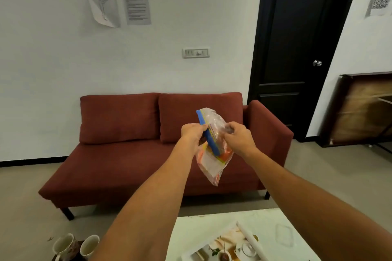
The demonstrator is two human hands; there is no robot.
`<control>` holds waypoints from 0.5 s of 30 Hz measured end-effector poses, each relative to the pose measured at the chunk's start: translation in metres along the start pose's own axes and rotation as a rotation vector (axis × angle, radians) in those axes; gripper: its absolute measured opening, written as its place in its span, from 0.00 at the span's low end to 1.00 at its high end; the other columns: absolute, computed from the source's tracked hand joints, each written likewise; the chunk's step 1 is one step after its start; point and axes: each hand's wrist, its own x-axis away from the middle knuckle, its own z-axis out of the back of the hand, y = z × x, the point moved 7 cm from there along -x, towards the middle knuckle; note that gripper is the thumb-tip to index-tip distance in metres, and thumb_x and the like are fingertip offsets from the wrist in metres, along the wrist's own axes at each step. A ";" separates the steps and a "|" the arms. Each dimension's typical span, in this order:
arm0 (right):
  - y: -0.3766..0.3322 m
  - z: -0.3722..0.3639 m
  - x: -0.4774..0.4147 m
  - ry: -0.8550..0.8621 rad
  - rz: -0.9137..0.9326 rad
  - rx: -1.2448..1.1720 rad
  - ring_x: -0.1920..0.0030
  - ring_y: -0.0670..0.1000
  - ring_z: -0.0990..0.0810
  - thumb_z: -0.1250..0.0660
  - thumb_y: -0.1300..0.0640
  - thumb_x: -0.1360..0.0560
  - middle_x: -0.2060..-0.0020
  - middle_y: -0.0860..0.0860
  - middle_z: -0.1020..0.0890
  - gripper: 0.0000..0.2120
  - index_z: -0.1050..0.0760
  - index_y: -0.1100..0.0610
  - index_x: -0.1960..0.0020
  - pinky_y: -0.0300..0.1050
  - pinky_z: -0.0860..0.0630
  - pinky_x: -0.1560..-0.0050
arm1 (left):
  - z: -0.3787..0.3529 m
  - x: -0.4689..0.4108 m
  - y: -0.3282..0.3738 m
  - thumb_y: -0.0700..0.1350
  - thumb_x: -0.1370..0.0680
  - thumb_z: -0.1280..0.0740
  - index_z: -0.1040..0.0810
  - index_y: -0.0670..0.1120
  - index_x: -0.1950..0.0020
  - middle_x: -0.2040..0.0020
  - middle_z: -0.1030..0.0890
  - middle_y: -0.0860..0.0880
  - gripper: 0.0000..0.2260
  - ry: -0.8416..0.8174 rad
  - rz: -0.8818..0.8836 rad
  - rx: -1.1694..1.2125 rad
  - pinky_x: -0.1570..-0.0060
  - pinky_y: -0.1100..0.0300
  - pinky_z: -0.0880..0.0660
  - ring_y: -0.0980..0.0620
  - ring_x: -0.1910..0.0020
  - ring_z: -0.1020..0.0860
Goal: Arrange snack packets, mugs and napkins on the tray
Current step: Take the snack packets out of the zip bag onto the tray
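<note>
I hold a clear zip bag (211, 165) with a blue seal strip up in the air in front of the sofa; orange snack packets show inside it. My left hand (194, 133) grips the blue strip at the bag's mouth. My right hand (238, 140) pinches the clear plastic on the other side of the mouth. Two white mugs (75, 246) stand at the bottom left. A tray (214, 248) printed with a tea-set picture lies on the white table at the bottom edge, partly cut off.
A red sofa (148, 154) stands against the white wall ahead. The white table (275, 235) is just below my arms. A dark door (297, 48) is at the right, and a wooden panel (360, 112) leans against the right wall.
</note>
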 end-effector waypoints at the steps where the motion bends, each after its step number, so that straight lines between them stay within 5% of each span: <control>1: 0.006 -0.004 0.001 -0.010 -0.019 0.009 0.53 0.52 0.18 0.32 0.58 0.27 0.58 0.48 0.17 0.06 0.21 0.54 0.50 0.48 0.20 0.54 | -0.001 -0.002 0.000 0.37 0.23 0.27 0.18 0.39 0.49 0.52 0.17 0.41 0.05 -0.007 -0.015 0.003 0.65 0.56 0.22 0.46 0.57 0.18; 7: 0.012 -0.022 0.007 -0.041 0.006 0.013 0.51 0.47 0.19 0.32 0.47 0.25 0.53 0.44 0.19 0.18 0.24 0.51 0.38 0.49 0.19 0.48 | -0.005 0.001 -0.009 0.37 0.27 0.23 0.17 0.38 0.46 0.56 0.17 0.44 0.11 -0.003 -0.043 -0.059 0.62 0.57 0.22 0.48 0.59 0.18; 10: 0.007 -0.026 0.004 -0.047 -0.021 -0.089 0.49 0.48 0.19 0.36 0.37 0.25 0.53 0.43 0.19 0.17 0.23 0.47 0.45 0.53 0.19 0.46 | -0.010 0.003 -0.016 0.36 0.28 0.23 0.16 0.40 0.51 0.58 0.16 0.43 0.08 0.007 -0.017 -0.063 0.58 0.55 0.19 0.47 0.59 0.17; 12: 0.003 -0.026 -0.001 -0.059 -0.051 -0.163 0.49 0.50 0.18 0.36 0.32 0.27 0.53 0.45 0.18 0.19 0.22 0.46 0.50 0.55 0.19 0.45 | -0.017 0.007 -0.015 0.36 0.27 0.25 0.17 0.41 0.57 0.61 0.16 0.44 0.03 0.010 -0.039 -0.072 0.65 0.60 0.20 0.49 0.63 0.18; 15: -0.001 -0.018 -0.013 -0.043 -0.128 -0.162 0.52 0.53 0.17 0.35 0.30 0.29 0.54 0.50 0.15 0.25 0.19 0.51 0.51 0.55 0.18 0.47 | -0.027 0.013 -0.005 0.35 0.24 0.30 0.22 0.46 0.69 0.70 0.21 0.47 0.14 0.045 -0.108 -0.136 0.74 0.63 0.27 0.52 0.71 0.23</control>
